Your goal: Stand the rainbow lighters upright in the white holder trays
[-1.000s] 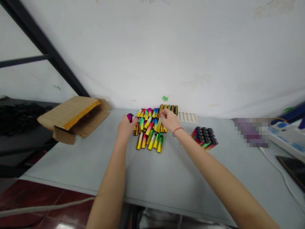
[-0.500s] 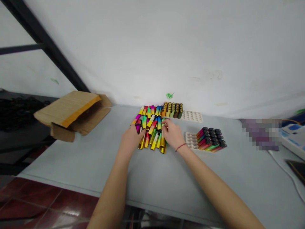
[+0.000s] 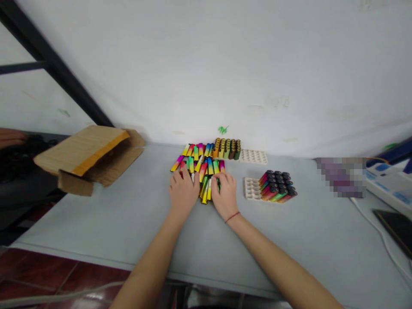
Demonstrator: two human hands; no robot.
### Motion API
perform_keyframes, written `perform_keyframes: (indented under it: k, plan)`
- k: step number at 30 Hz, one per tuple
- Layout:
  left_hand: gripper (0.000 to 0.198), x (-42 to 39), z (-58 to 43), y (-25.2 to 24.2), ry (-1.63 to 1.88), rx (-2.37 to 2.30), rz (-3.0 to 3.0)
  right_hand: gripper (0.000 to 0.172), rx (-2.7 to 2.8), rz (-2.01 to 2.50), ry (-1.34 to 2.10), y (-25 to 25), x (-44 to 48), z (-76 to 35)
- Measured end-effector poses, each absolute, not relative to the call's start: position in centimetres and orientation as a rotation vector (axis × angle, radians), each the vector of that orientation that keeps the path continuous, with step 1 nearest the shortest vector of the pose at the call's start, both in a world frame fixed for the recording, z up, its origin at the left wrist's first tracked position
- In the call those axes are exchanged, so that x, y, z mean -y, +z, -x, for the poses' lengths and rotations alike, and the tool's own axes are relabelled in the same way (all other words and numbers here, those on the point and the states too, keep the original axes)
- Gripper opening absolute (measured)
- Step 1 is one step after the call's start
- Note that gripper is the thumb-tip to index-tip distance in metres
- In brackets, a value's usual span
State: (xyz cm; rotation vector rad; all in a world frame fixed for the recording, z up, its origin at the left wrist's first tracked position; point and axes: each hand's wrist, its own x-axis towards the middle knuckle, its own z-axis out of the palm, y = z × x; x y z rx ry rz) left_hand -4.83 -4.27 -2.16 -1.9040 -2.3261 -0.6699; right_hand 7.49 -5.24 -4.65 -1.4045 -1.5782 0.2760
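Observation:
Several shiny, gradient-coloured tubes [image 3: 202, 169] lie in loose rows on the grey table. My left hand [image 3: 184, 189] rests over the near left of this pile, its fingers spread on the tubes and holding none that I can see. At the near right of the pile is my right hand [image 3: 225, 193], with a red string at the wrist. Its fingers are curled together over tubes by the thumb; what is inside them is hidden. To its right, a white tray [image 3: 252, 189] holds upright gradient tubes with black tops [image 3: 278, 184].
Behind the pile stands a block of upright gold-ended tubes [image 3: 227, 148], beside a white holed tray [image 3: 253, 156]. A cardboard box [image 3: 83, 150] lies open on the left. A power strip [image 3: 391, 182], a cable and a dark phone-like slab [image 3: 394, 227] are at right. Another person's hand [image 3: 11, 137] shows far left.
Both hands have come nearer to me over the front of the pile. The left fingers have spread and the right ones curled in. The view has shifted slightly right.

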Motion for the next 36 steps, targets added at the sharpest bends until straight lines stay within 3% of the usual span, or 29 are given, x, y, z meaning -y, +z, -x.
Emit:
perform_keyframes:
  k: [11, 15, 21, 26, 36]
  plan:
    - [0.065, 2.9, 6.1, -5.1, -1.247, 2.325, 2.057, 0.021, 1.542, 1.377, 0.415, -4.9, 6.3, -6.5]
    - [0.069, 2.8, 6.8, -4.7, -1.155, 2.356, 2.042, 0.018, 1.525, 1.391, 0.411, -4.7, 6.3, -6.7]
    - [0.057, 3.7, 6.4, -3.2, -0.794, 2.401, 1.989, 0.014, 1.549, 1.374, 0.428, -4.6, 6.4, -7.1]
    - [0.051, 2.8, 7.0, -4.0, -0.946, 2.160, 2.098, 0.014, 1.563, 1.355, 0.401, -4.4, 6.7, -8.1]
    - [0.040, 4.1, 5.7, -0.9, -1.238, 1.901, 2.114, 0.018, 1.848, 1.176, 0.129, 3.9, 9.2, -18.8]
